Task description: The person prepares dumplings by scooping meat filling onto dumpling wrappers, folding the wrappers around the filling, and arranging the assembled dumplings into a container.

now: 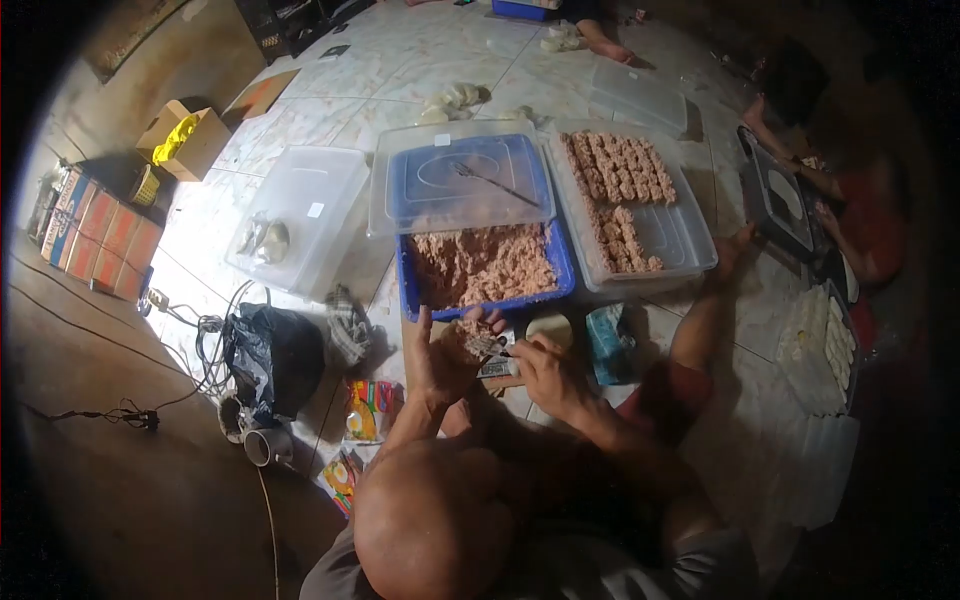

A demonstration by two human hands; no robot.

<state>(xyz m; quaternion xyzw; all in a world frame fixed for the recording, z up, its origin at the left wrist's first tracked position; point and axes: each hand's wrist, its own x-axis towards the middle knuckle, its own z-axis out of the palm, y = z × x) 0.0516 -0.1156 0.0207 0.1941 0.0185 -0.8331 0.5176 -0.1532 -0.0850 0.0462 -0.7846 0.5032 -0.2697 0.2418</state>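
Observation:
My left hand (436,358) is palm up in front of the blue tub, fingers partly curled under a lump of pinkish minced mixture (474,336). In my right hand (550,374) is a fork (496,347), its tines against that lump. The blue tub (487,309) just beyond my hands holds much more of the mixture (480,262). A clear lid (388,212) covers its far part, with another fork (497,187) lying on top. To the right, a clear plastic container (673,275) has rows of shaped lumps (618,168) inside.
Left are a clear lid (300,190), a black plastic bag (272,350), a cup (262,447) and colourful packets (371,410). A teal pack (611,345) lies right of my hands. At right, another person (868,225) sits by a dark-rimmed tray (775,195) and a container of pale pieces (815,350).

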